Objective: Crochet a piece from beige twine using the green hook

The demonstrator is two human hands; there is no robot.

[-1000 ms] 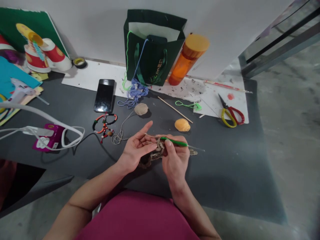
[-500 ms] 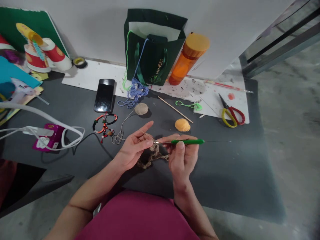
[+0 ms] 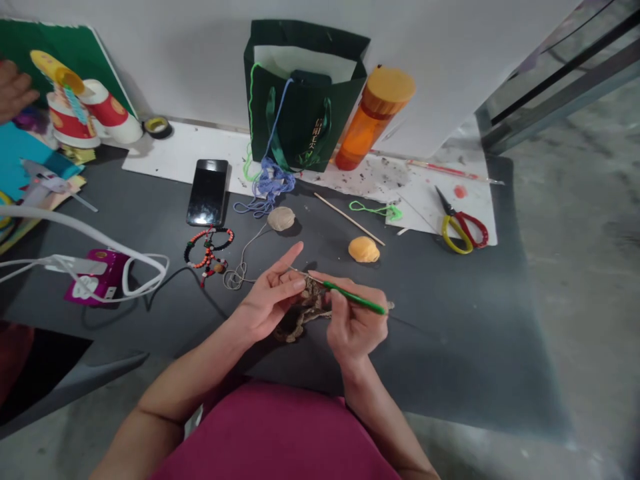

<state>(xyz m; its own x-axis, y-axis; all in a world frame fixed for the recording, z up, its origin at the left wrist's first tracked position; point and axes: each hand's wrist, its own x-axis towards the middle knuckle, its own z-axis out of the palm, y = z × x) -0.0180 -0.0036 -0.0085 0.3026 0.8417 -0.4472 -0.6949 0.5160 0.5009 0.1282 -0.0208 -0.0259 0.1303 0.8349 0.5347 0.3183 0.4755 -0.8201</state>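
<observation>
My right hand point(image 3: 359, 325) is closed round the green handle of a crochet hook point(image 3: 354, 298), which slants with its metal tip up toward the left. Thumb and fingers of my left hand point(image 3: 273, 293) pinch a brown crocheted piece point(image 3: 313, 293), while the index finger points up with yarn near it. The lower part of the piece hangs down to the table between my hands. The hook's tip is at the top of the crochet work; the exact stitch is too small to make out. A beige yarn ball point(image 3: 281, 219) lies beyond my left hand, its loose strand point(image 3: 239, 275) trailing toward that hand.
Beyond my hands are a yellow ball point(image 3: 364, 249), a wooden stick point(image 3: 350, 219), blue yarn point(image 3: 273, 180), a phone point(image 3: 207, 192) and a beaded bracelet point(image 3: 207, 248). Scissors point(image 3: 463, 227) lie right. A dark green bag point(image 3: 305, 100) and orange bottle point(image 3: 375, 117) stand behind. Another person's hand point(image 3: 15, 90) shows far left.
My right hand has shifted slightly left and down, and the hook has tilted from nearly level to slanting, tip up. Another person's hand has come into view at the far left.
</observation>
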